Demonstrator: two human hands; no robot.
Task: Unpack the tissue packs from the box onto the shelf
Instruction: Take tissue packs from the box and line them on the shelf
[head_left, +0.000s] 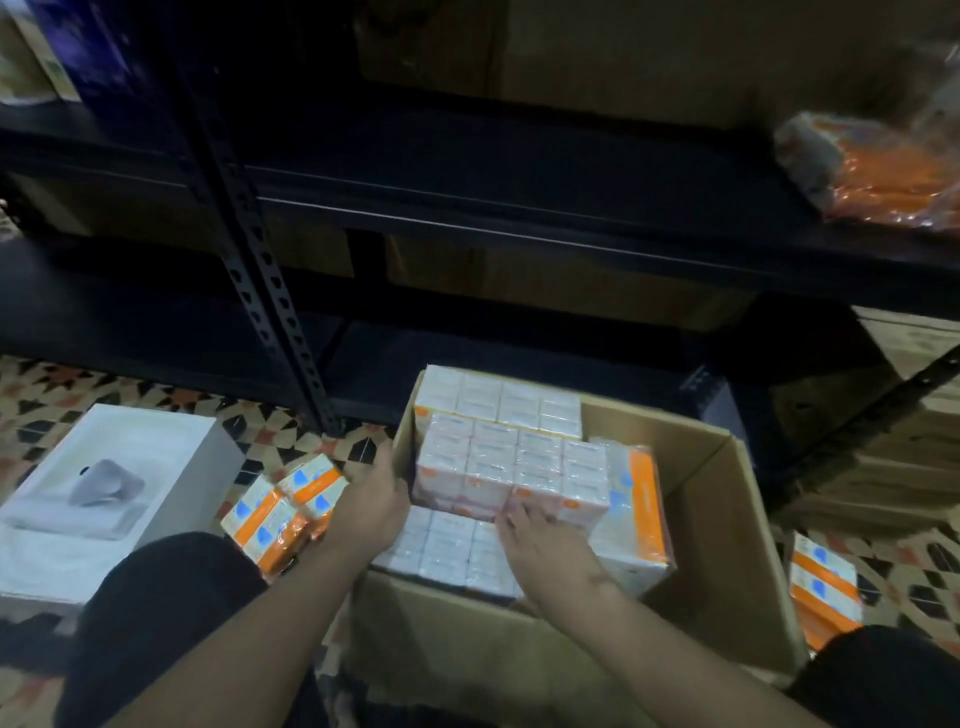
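An open cardboard box (722, 499) on the floor holds several plastic-wrapped white and orange tissue packs. My left hand (374, 499) reaches over the box's left wall and grips the left side of the top tissue pack (511, 467). My right hand (540, 540) curls its fingers on that pack's near edge. Another pack (498, 400) sits behind it, more lie beneath (441, 551), and one stands on edge (636, 514) to the right. The dark metal shelf (467, 218) rises just behind the box.
Two tissue packs (280, 514) lie on the patterned floor left of the box, one more (823, 587) to its right. A white carton (104, 488) sits at the left. A shelf upright (260, 270) stands near the box. An orange bundle (883, 171) lies on the shelf's right end.
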